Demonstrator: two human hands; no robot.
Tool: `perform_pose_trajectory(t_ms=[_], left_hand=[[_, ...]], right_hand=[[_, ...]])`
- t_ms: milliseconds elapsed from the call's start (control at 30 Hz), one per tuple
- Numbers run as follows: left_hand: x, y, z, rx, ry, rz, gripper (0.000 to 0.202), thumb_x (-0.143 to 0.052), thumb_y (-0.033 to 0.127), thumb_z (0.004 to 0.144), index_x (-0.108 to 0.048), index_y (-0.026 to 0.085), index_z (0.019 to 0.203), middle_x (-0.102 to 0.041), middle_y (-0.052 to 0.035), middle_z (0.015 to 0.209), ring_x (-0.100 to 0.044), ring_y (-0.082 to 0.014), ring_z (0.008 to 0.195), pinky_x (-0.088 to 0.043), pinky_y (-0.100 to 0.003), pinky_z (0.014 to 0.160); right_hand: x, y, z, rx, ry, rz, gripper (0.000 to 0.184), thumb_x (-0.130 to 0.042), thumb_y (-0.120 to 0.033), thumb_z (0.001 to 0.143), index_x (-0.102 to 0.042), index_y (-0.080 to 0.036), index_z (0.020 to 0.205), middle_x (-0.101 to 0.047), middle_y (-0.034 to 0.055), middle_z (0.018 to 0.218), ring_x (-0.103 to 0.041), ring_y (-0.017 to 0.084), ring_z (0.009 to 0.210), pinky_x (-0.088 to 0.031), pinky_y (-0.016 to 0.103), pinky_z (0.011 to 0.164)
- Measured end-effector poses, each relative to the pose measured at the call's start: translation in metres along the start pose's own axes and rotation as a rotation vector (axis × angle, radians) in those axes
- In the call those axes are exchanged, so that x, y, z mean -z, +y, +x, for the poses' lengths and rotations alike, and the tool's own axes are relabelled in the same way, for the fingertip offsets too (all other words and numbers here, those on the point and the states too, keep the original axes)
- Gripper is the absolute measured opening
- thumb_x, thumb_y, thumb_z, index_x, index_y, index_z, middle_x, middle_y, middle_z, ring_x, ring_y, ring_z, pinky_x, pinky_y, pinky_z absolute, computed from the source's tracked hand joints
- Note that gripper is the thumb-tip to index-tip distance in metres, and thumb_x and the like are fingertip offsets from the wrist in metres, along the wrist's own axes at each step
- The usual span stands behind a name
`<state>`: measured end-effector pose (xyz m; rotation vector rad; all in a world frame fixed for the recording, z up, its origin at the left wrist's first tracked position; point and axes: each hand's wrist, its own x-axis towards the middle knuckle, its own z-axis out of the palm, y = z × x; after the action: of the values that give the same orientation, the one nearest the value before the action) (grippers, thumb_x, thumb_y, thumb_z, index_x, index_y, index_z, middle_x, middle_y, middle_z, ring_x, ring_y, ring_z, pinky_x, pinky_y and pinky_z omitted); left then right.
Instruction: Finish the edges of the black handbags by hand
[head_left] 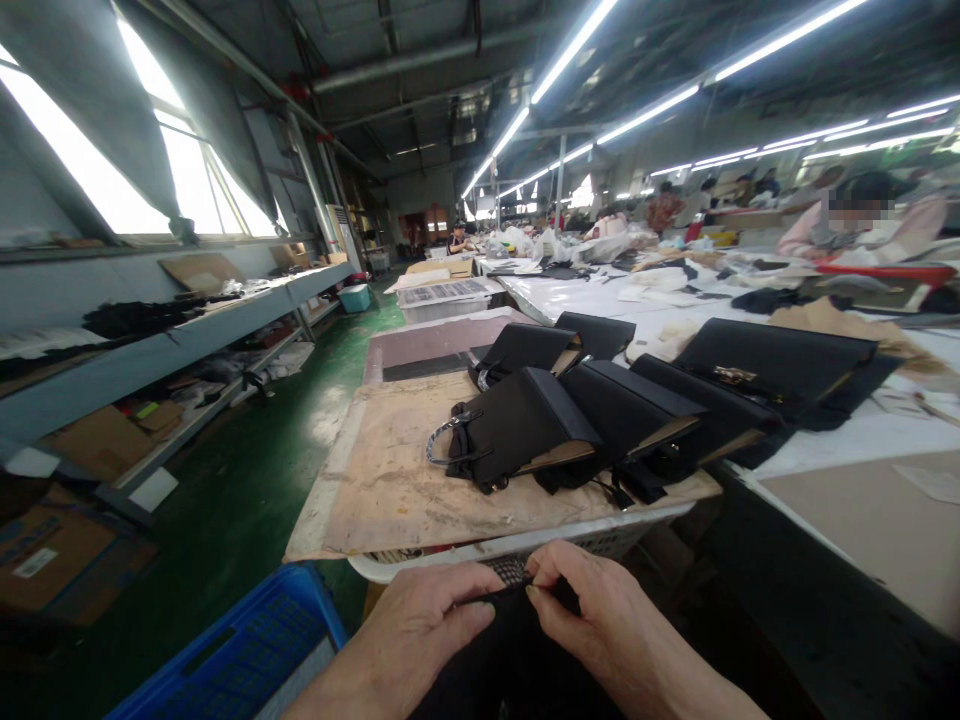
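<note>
My left hand (420,625) is closed, thumb and fingers pinching the upper edge of a dark black fabric piece (517,655) low in the view. Close beside it, my right hand (592,610) pinches the same edge between thumb and forefinger. A small checked patch (510,571) shows behind the edge between the hands; I cannot make out what it belongs to. The lower part of the black piece merges into shadow. Beyond the hands, several black handbags (517,425) lie overlapping on a brown board (367,480). The nearest one has a wrapped handle (439,435) towards the left.
Under the board stands a white plastic basket (469,553). A blue crate (247,640) is at lower left, beside the green floor (300,440). White worktables (600,300) with scattered material stretch to the right, where a co-worker (862,220) sits. A long shelf (187,330) lines the left wall.
</note>
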<state>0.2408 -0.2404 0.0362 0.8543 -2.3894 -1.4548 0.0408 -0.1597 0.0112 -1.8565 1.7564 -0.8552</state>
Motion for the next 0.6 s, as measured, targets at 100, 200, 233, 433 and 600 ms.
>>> perform_pose_trajectory(t_ms=[100, 200, 233, 433, 600], left_hand=[[-0.003, -0.001, 0.004, 0.029, 0.037, 0.096, 0.011, -0.065, 0.029, 0.088, -0.073, 0.023, 0.085, -0.071, 0.0035, 0.082, -0.063, -0.0195, 0.081, -0.042, -0.025, 0.071], [-0.005, 0.001, 0.009, 0.010, 0.066, 0.260, 0.019, -0.067, 0.033, 0.087, -0.069, 0.020, 0.073, -0.064, 0.0032, 0.070, -0.060, -0.0180, 0.073, -0.037, -0.025, 0.064], [-0.006, 0.002, 0.010, -0.011, 0.067, 0.306, 0.023, -0.065, 0.033, 0.089, -0.068, 0.020, 0.071, -0.062, 0.0028, 0.068, -0.059, -0.0175, 0.071, -0.036, -0.026, 0.063], [-0.020, -0.004, 0.018, 0.081, 0.154, 0.039, 0.025, -0.062, 0.028, 0.083, -0.068, 0.017, 0.061, -0.048, 0.0030, 0.056, -0.046, -0.0139, 0.060, -0.031, -0.027, 0.058], [-0.023, -0.010, 0.021, 0.239, 0.151, -0.252, 0.015, -0.067, 0.027, 0.073, -0.069, 0.014, 0.065, -0.045, 0.0047, 0.055, -0.039, -0.0111, 0.056, -0.026, -0.024, 0.053]], right_hand=[[-0.001, -0.002, 0.000, -0.002, -0.010, 0.022, 0.016, -0.049, -0.011, 0.084, -0.044, -0.023, 0.075, -0.064, -0.0002, 0.079, -0.060, 0.017, 0.072, -0.043, 0.029, 0.065], [-0.003, 0.001, -0.001, -0.010, 0.008, 0.047, 0.016, -0.048, -0.011, 0.084, -0.045, -0.023, 0.075, -0.064, -0.0015, 0.078, -0.058, 0.017, 0.070, -0.041, 0.028, 0.064], [-0.004, 0.003, -0.001, -0.014, 0.019, 0.057, 0.016, -0.048, -0.012, 0.085, -0.045, -0.023, 0.075, -0.064, -0.0016, 0.078, -0.058, 0.017, 0.071, -0.041, 0.028, 0.064], [-0.003, 0.009, -0.002, -0.036, 0.030, 0.137, 0.013, -0.051, -0.016, 0.087, -0.050, -0.023, 0.076, -0.066, -0.0015, 0.080, -0.059, 0.017, 0.073, -0.042, 0.029, 0.067], [0.002, 0.009, -0.002, -0.044, -0.021, 0.120, 0.014, -0.052, -0.015, 0.086, -0.049, -0.022, 0.074, -0.064, -0.0023, 0.076, -0.057, 0.017, 0.070, -0.040, 0.028, 0.065]])
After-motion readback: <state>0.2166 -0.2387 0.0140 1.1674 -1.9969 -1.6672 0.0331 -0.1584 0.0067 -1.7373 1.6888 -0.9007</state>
